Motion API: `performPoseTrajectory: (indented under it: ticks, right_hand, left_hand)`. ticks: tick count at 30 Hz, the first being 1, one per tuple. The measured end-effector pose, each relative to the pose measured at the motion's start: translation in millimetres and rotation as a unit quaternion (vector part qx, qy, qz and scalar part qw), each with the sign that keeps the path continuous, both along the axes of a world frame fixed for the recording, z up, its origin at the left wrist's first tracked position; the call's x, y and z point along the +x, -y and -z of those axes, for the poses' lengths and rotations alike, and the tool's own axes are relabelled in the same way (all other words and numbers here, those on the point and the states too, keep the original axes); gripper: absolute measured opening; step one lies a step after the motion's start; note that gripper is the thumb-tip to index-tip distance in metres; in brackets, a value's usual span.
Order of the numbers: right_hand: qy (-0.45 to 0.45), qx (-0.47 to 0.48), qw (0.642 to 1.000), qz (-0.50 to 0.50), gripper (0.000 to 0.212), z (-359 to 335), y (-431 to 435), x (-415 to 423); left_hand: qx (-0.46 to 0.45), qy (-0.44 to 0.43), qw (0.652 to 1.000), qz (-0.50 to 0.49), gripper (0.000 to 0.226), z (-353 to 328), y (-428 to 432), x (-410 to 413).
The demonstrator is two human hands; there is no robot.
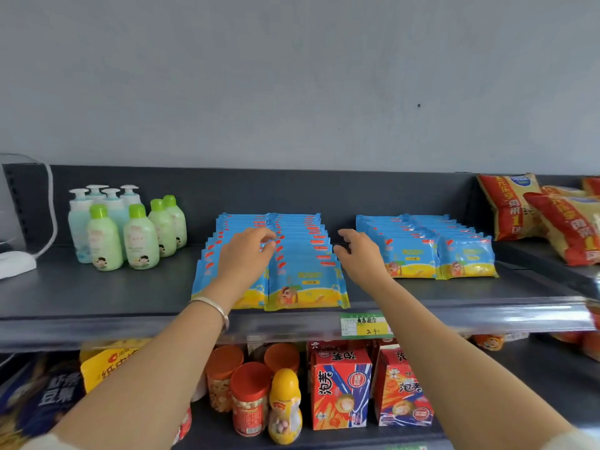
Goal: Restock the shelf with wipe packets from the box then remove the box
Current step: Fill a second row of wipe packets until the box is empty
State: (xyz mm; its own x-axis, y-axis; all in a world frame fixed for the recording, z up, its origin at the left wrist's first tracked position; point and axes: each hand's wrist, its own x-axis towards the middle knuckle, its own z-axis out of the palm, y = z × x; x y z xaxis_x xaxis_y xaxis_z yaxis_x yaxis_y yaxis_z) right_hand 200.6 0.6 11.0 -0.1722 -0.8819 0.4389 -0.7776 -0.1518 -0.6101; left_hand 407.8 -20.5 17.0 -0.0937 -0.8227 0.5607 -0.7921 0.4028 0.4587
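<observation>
Blue and yellow wipe packets [305, 280] stand in two tight rows at the middle of the dark shelf [130, 293]. A second pair of wipe-packet rows [412, 254] stands to their right. My left hand [246, 258], with a silver bangle on its wrist, reaches over the left row, and its curled fingers and thumb pinch the top edge of a packet. My right hand [360, 254] sits in the gap between the two groups, its loosely curled fingers touching the right side of the middle rows. No box is in view.
Green and blue pump bottles [130, 228] stand at the shelf's left, beside a white device with a cable [16, 261]. Red and yellow bags [509, 206] lie at the right. A price label [365, 324] hangs on the shelf lip. Below are jars [250, 397] and cartons [341, 384].
</observation>
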Motion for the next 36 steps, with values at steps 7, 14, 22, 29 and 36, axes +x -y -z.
performPoseTrajectory:
  ticks: [7, 14, 22, 29, 36]
  right_hand:
    - [-0.118, -0.026, 0.992, 0.016, 0.036, 7.7, -44.6, -52.1]
    - [-0.151, -0.011, 0.988, 0.036, 0.035, 23.6, -79.4, -109.9]
    - [-0.174, 0.011, 0.979, 0.101, 0.036, 33.0, -101.6, -163.4]
    - [-0.210, 0.052, 0.960, 0.179, 0.038, 30.5, -109.5, -201.9]
    - [-0.200, 0.058, 0.956, 0.207, 0.038, 33.6, -93.9, -211.3]
  left_hand:
    - [-0.041, 0.099, 0.989, 0.103, 0.025, 8.3, -44.0, -90.9]
    - [-0.078, 0.146, 0.975, 0.150, 0.027, 16.8, -65.7, -161.5]
    - [-0.102, 0.184, 0.957, 0.199, 0.028, 19.7, -64.1, -220.0]
    - [-0.079, 0.217, 0.946, 0.227, 0.030, 24.8, -41.2, -246.7]
    - [-0.084, 0.216, 0.939, 0.253, 0.029, 24.8, -15.5, -262.3]
